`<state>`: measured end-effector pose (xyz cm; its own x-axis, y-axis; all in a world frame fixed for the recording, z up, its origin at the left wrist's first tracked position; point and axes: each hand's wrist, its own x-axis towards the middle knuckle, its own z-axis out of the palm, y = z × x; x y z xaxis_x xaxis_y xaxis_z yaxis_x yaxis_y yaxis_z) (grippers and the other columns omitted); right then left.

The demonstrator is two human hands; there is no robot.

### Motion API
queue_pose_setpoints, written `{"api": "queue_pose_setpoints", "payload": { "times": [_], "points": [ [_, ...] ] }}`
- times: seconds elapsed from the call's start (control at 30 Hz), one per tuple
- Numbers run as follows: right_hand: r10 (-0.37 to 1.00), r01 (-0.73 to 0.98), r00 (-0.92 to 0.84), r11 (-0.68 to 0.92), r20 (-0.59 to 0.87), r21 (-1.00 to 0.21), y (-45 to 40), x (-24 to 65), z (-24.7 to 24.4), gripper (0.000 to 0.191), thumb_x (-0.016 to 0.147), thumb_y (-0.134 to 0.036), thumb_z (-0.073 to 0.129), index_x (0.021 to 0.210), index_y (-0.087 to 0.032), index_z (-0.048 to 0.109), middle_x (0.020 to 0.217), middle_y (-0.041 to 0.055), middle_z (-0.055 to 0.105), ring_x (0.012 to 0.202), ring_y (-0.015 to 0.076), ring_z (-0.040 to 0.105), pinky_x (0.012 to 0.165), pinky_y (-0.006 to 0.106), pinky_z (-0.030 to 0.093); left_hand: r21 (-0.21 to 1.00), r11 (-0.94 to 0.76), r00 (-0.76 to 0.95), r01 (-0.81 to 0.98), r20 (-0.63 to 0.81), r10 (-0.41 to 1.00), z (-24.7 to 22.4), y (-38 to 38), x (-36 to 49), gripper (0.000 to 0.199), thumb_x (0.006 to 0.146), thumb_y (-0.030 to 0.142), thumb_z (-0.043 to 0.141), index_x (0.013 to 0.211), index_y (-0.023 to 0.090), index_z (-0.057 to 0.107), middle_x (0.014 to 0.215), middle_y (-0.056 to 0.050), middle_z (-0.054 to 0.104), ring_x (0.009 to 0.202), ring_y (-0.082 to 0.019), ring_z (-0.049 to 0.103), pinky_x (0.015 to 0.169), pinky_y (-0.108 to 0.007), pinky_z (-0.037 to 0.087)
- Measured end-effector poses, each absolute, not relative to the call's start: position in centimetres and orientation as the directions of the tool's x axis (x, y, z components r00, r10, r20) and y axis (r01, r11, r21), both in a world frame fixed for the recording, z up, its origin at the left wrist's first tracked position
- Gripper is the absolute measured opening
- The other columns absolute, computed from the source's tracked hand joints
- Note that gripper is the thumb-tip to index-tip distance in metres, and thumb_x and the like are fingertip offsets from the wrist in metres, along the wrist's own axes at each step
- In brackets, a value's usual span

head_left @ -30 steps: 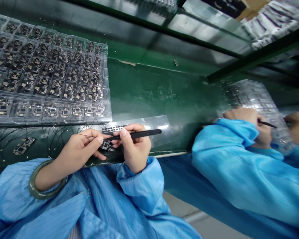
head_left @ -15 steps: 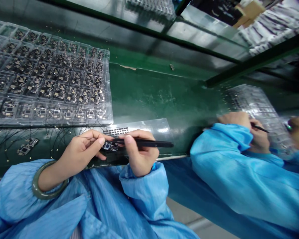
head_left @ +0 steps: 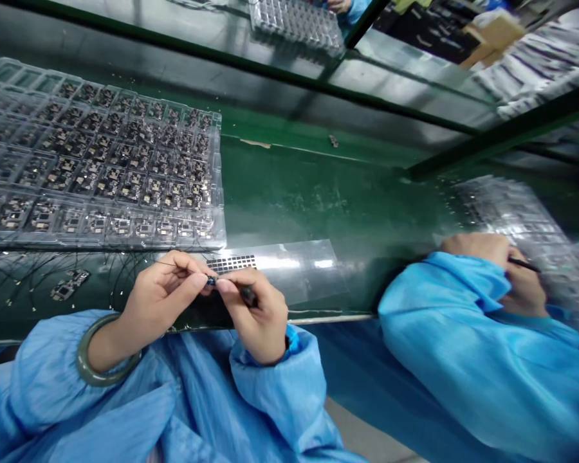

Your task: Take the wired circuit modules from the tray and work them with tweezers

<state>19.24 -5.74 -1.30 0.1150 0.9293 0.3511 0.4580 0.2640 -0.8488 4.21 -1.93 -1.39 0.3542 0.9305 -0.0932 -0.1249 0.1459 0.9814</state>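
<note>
Between the fingertips of both hands is a small circuit board (head_left: 211,281), mostly covered by the fingers. My left hand (head_left: 168,289) pinches it from the left, with a thin dark wire by the fingers. My right hand (head_left: 255,312) pinches its right side and also keeps a black tool (head_left: 248,296) in its curled fingers, seen nearly end-on. Just behind the hands lies a clear sheet (head_left: 294,265) with rows of black pads (head_left: 231,263). A loose circuit board (head_left: 70,285) rests on the bench at the left, beside dark wires (head_left: 120,273).
Clear trays of circuit boards (head_left: 125,161) fill the back left. A small part (head_left: 333,140) lies on the green bench (head_left: 309,186). At the right, a co-worker's hands (head_left: 502,263) hold a dark tool near more clear trays (head_left: 521,212). A green frame bar (head_left: 506,132) crosses behind.
My right fingers have come onto the board's edge, and the black tool has swung from lying across to pointing nearly end-on. The board is now mostly covered. The whole view has shifted slightly.
</note>
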Motion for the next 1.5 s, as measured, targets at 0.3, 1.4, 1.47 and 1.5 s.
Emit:
{"api": "queue_pose_setpoints", "payload": {
  "times": [0.3,1.4,1.47,1.5],
  "points": [
    [0.896,0.438,0.064,0.371,0.440,-0.819,-6.0,19.1,-0.7,0.007,0.082,-0.016,0.060,0.078,-0.022,0.060,0.062,-0.0016,0.064,0.052,0.0116,0.059,0.049,0.023,0.047,0.987,-0.123,0.381,-0.099,0.152,0.912,-1.6,-1.8,2.8,0.025,0.083,0.015,0.060,0.104,0.024,0.050,0.075,0.002,0.068,0.070,-0.013,0.065,0.068,-0.025,0.052],
    [0.756,0.401,-0.299,0.653,0.582,-0.643,-5.8,19.3,0.7,0.020,0.082,-0.018,0.061,0.102,-0.021,0.064,0.081,0.0051,0.072,0.065,0.0147,0.068,0.057,0.026,0.056,0.847,-0.530,0.523,-0.045,0.472,0.710,-0.5,-1.6,0.2,0.019,0.094,0.018,0.040,0.088,0.024,0.057,0.081,-0.002,0.076,0.074,-0.015,0.072,0.101,-0.045,0.042],
    [0.745,0.379,-0.327,0.667,0.582,-0.641,-5.4,18.7,1.2,0.017,0.085,-0.020,0.059,0.101,-0.021,0.063,0.080,0.0046,0.072,0.066,0.0142,0.068,0.059,0.027,0.056,0.831,-0.555,0.501,-0.030,0.493,0.711,-0.1,-1.8,-0.5,0.019,0.092,0.013,0.042,0.090,0.025,0.056,0.080,-0.001,0.076,0.074,-0.015,0.072,0.106,-0.049,0.036],
    [0.735,0.380,-0.344,0.678,0.585,-0.629,-5.1,18.4,1.5,0.017,0.085,-0.019,0.059,0.102,-0.021,0.063,0.080,0.0045,0.072,0.066,0.0140,0.068,0.059,0.026,0.056,0.829,-0.558,0.469,-0.031,0.505,0.725,0.0,-1.8,-0.9,0.019,0.092,0.012,0.043,0.091,0.025,0.056,0.081,-0.001,0.075,0.075,-0.015,0.072,0.107,-0.051,0.034]
  ]
}}
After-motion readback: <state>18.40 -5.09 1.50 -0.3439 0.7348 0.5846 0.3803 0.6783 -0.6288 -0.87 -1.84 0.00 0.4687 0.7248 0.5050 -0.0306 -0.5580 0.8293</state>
